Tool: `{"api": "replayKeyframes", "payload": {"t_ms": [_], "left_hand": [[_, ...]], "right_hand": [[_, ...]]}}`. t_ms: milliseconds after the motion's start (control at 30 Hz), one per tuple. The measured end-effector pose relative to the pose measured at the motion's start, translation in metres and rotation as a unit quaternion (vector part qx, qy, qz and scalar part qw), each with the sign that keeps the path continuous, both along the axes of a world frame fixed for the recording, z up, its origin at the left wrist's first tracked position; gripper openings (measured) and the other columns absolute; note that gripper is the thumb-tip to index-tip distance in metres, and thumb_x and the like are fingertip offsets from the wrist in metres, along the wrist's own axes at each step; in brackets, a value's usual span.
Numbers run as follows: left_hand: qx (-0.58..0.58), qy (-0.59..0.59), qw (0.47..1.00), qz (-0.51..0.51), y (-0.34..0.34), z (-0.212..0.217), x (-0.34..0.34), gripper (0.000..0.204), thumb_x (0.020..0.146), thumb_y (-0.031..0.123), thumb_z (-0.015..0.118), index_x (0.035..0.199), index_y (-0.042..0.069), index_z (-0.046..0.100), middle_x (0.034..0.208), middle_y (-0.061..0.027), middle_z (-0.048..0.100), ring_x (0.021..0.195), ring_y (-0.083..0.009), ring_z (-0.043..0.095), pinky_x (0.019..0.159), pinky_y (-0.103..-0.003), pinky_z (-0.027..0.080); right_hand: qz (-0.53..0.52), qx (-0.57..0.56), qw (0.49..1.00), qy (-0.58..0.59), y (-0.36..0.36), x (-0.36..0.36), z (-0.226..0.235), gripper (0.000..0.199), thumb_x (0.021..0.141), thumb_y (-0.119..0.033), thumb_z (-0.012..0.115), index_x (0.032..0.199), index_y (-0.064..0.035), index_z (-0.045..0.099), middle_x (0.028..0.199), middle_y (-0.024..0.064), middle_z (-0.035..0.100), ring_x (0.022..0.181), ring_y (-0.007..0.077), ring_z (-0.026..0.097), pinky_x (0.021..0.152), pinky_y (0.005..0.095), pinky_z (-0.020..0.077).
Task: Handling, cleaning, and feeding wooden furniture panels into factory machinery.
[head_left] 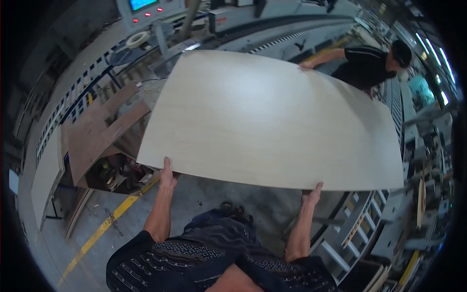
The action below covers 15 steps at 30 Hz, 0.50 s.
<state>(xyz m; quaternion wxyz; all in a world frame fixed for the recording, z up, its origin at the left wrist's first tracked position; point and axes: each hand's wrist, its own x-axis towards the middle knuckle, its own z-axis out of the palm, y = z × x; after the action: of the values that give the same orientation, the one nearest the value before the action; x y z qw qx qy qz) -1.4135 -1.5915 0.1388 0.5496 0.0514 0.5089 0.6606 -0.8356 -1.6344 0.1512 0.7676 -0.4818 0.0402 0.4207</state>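
A large pale wood-grain panel (262,121) spans the middle of the view, raised above the floor. My left hand (169,174) grips its near edge close to the left corner, thumb on top and fingers hidden beneath. Farther right along the same edge, my right hand (313,193) holds on in the same way, its fingers mostly under the board. Across the panel a co-worker (365,65) in a dark shirt and cap has a hand on the far edge. The co-worker's other hand is partly hidden by the board.
A long edge-processing machine (282,31) runs behind the panel, with a control box (148,12) at upper left. Brown boards (99,136) lie on a cabinet at left. A roller conveyor (357,228) stands at lower right. A yellow line (104,226) crosses the floor.
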Motion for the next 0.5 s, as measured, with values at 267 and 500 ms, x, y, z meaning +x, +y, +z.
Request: {"api": "replayKeyframes", "payload": {"t_ms": [267, 500], "left_hand": [[0.006, 0.072, 0.997, 0.030, -0.021, -0.002, 0.005, 0.051, 0.096, 0.036, 0.061, 0.133, 0.004, 0.049, 0.120, -0.0102, 0.061, 0.104, -0.0274, 0.065, 0.082, -0.047, 0.059], [-0.040, 0.030, 0.999, 0.016, -0.043, 0.006, 0.020, 0.050, 0.095, 0.035, 0.062, 0.132, 0.003, 0.050, 0.119, -0.0117, 0.060, 0.105, -0.0280, 0.063, 0.081, -0.048, 0.058]], "right_hand": [[0.057, 0.046, 0.996, 0.044, -0.022, 0.008, -0.008, 0.051, 0.105, -0.041, 0.033, 0.147, -0.0119, 0.037, 0.145, 0.0125, 0.045, 0.133, 0.0335, 0.045, 0.108, 0.0530, 0.0408], [0.030, -0.033, 0.998, -0.032, -0.028, 0.018, 0.004, 0.054, 0.105, -0.044, 0.030, 0.146, -0.0101, 0.037, 0.145, 0.0125, 0.046, 0.132, 0.0340, 0.046, 0.108, 0.0515, 0.0407]]}}
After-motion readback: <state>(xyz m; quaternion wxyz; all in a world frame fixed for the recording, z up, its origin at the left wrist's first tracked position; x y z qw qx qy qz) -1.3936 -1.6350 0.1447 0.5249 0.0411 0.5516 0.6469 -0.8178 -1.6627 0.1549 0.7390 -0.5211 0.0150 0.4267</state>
